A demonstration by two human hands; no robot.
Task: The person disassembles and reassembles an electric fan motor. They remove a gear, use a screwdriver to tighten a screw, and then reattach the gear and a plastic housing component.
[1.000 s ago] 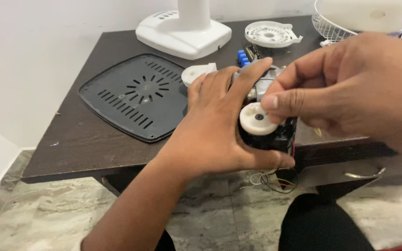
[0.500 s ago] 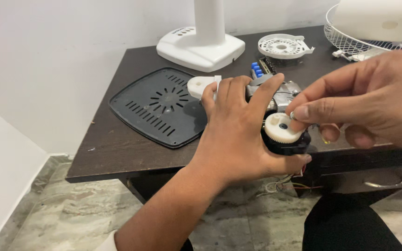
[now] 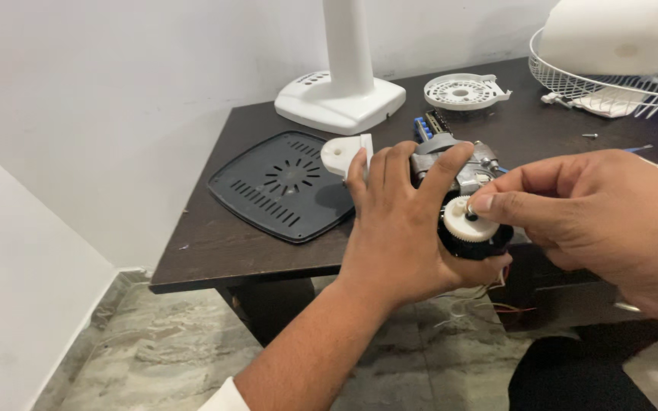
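My left hand wraps around a fan motor of grey metal and black plastic, held at the near edge of the dark table. On the motor's near end sits a white toothed gear. The thumb and forefinger of my right hand pinch at the gear's centre, on top of it. Thin wires dangle under the motor.
A dark vented plate lies left of my hands, a small white bracket beside it. Behind stand a white fan base and pole, a round white grille piece and a wire fan guard with white housing. Screws lie at right.
The camera has swung left and down, so hands and motor sit further right in view. My right fingers have settled onto the gear's centre. The left grip is unchanged.
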